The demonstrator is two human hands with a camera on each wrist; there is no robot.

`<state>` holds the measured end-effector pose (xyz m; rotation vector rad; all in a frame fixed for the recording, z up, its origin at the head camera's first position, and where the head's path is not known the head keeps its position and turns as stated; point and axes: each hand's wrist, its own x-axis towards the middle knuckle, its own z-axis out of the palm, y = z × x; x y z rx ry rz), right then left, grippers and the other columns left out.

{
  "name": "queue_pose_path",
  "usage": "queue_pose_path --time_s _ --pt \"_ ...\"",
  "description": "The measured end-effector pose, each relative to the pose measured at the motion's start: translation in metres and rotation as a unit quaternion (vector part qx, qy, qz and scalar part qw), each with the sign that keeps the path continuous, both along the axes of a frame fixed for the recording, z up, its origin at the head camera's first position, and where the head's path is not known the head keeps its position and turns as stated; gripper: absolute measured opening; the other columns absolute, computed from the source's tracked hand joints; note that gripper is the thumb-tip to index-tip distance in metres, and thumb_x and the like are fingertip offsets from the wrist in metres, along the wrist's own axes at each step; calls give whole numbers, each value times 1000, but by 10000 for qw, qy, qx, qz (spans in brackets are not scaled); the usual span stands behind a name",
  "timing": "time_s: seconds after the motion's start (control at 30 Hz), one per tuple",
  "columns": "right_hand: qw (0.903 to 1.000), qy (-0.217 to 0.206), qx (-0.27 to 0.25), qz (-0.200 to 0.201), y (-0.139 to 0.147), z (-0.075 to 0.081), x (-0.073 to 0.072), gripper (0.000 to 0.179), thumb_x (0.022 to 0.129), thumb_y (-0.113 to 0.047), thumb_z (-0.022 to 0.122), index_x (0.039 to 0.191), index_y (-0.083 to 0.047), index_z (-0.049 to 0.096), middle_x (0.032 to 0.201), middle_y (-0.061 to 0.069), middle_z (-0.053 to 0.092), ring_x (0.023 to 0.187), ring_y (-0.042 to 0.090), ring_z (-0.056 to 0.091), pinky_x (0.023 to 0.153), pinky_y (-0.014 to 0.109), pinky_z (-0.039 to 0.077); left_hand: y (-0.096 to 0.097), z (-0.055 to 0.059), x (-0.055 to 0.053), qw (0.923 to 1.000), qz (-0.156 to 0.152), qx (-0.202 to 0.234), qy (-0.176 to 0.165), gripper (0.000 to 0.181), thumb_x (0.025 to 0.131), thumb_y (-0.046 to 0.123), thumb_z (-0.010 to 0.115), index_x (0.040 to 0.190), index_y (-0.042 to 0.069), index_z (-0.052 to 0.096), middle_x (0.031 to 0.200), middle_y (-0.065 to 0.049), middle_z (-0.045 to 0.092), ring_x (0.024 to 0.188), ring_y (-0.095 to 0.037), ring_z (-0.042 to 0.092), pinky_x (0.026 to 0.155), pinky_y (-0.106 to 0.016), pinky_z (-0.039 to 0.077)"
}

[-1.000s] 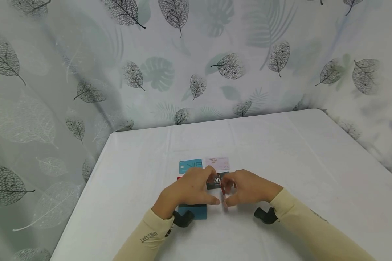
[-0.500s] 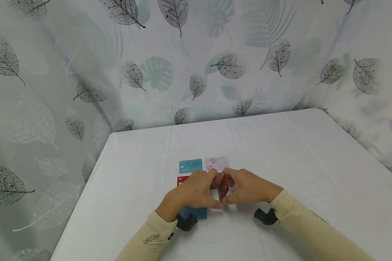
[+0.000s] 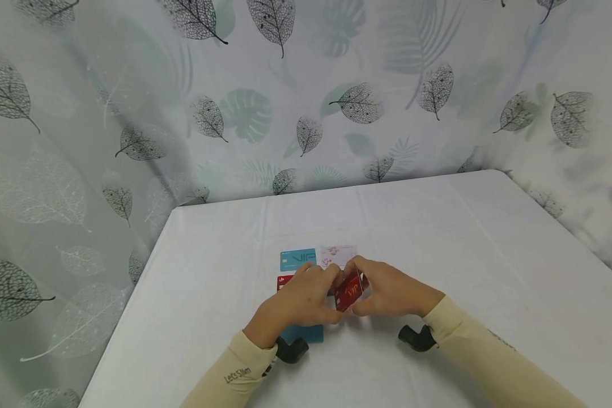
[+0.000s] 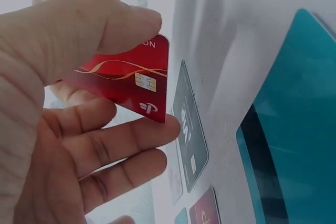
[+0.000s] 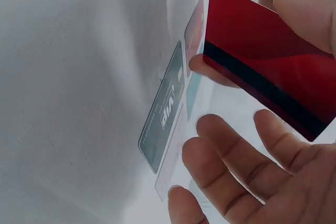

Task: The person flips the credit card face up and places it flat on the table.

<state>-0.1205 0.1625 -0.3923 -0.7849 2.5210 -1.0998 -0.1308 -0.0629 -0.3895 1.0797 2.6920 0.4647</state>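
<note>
A red VIP card (image 3: 348, 293) with a chip and gold lines stands tilted between my two hands, raised off the table. My left hand (image 3: 306, 297) pinches it by one end, thumb on top and fingers at the lower edge. At its other end my right hand (image 3: 390, 290) holds it between thumb and index finger, its remaining fingers spread below. The right wrist view shows the red card's back (image 5: 252, 40) with a black stripe. A dark grey VIP card (image 5: 165, 108) lies beneath the hands, mostly covered in the head view.
On the white table (image 3: 438, 238) lie a light-blue VIP card (image 3: 298, 259) and a pale pink card (image 3: 338, 255). Another red card (image 3: 284, 281) and a teal card with a black stripe (image 4: 294, 108) lie partly under my left hand. A leaf-print curtain (image 3: 306, 85) hangs behind.
The red VIP card, earlier seen edge-on at my right hand, has turned so its printed face shows in the head view. My left hand has shifted right to meet it.
</note>
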Motion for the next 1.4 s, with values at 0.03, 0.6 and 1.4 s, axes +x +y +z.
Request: queue_pose_path --time_s 0.03,0.6,1.4 --pt "10000 69 36 -42 0 0 0 55 81 -23 85 126 -15 55 117 -7 67 102 13 63 86 33 56 0 0 0 10000 -8 -53 64 54 83 40 83 122 18 54 99 9 65 89 -6 54 109 -46 40" --pt "9836 1322 1227 -76 0 2 3 52 75 -31 90 117 -11 69 108 -4 67 98 13 61 82 32 56 -1 1 5 9967 42 -661 469 55 80 47 81 123 20 62 106 9 67 100 -10 57 105 -40 45" --pt "9570 1860 2223 -80 -5 -5 13 50 68 -47 92 106 -21 71 88 -9 54 85 12 52 69 35 41 5 -3 13 9928 -61 -1005 646 56 78 49 82 122 19 63 111 6 63 102 -13 54 109 -43 46"
